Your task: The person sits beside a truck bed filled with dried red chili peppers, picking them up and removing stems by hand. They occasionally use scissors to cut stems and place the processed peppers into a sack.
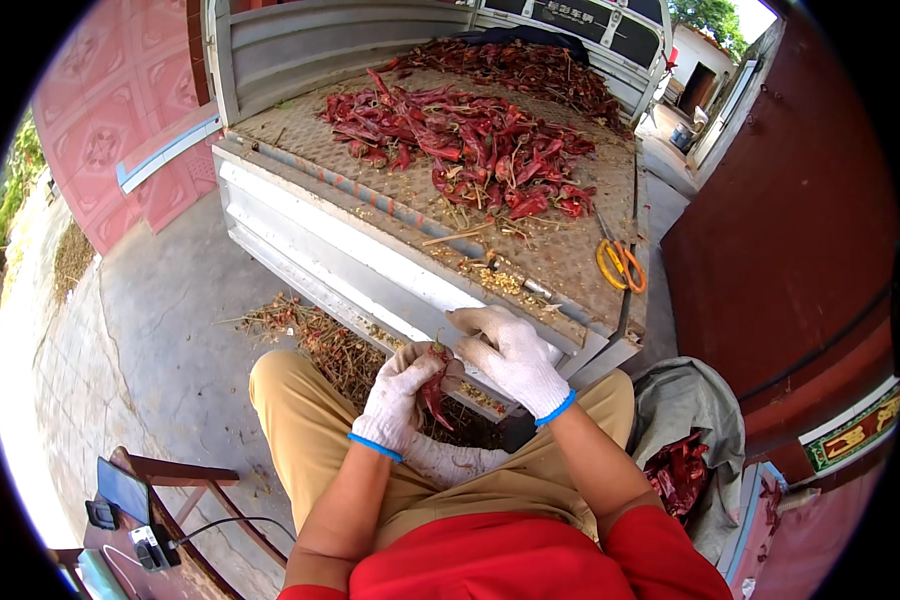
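Observation:
My left hand (397, 397), in a white knit glove with a blue cuff, grips a dried red chili pepper (436, 390) whose green stem points up. Just to its right is my right hand (510, 360), gloved the same way. Its thumb and forefinger are apart, with nothing visible between them. Both hands are above my lap, in front of the lowered tailgate (330, 217) of a truck. On the truck bed (300, 120) beyond lies a loose heap of dried red chili peppers (465, 142). A pair of scissors (621, 265) with yellow and orange handles rests near the bed's right edge.
A second, darker chili pile (510, 71) lies deeper in the bed. Stems and debris (315, 334) cover the floor below the tailgate. At my right stands a grey sack (690, 390) holding red chilies. A wooden stool (187, 540) with electronic devices is at lower left.

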A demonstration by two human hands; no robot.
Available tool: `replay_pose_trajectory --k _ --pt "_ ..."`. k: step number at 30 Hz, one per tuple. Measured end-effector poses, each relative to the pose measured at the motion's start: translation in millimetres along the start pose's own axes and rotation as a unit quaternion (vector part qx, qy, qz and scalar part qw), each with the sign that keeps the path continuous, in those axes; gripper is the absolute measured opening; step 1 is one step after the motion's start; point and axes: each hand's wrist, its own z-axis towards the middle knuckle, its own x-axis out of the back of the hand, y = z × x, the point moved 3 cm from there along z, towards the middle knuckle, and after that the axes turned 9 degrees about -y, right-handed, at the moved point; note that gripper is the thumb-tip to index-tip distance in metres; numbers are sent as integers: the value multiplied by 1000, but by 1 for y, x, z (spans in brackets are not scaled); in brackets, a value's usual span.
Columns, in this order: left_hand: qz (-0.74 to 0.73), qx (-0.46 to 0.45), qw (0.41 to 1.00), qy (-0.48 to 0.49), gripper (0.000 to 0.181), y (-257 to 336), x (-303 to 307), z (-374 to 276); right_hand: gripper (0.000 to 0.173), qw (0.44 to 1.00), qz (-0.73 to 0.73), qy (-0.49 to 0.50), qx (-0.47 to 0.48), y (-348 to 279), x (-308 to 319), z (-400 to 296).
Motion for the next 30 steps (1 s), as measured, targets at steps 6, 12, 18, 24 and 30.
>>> replay_pose_trajectory --k 6,12,18,24,30 --pt "18 2 998 -56 24 -1 -10 0 21 986 -76 -60 134 -19 -5 11" --pt "62 5 998 -24 19 4 -17 -7 14 970 -192 -39 145 -27 -11 6" --pt "122 -15 992 14 15 9 -27 -13 15 994 110 -3 1 -12 -28 -3" --pt "82 -55 995 15 13 3 -31 -12 14 858 489 -65 -142 18 -52 5" --pt "68 -59 996 -9 11 1 -25 -10 16 774 607 -16 -180 16 -51 8"
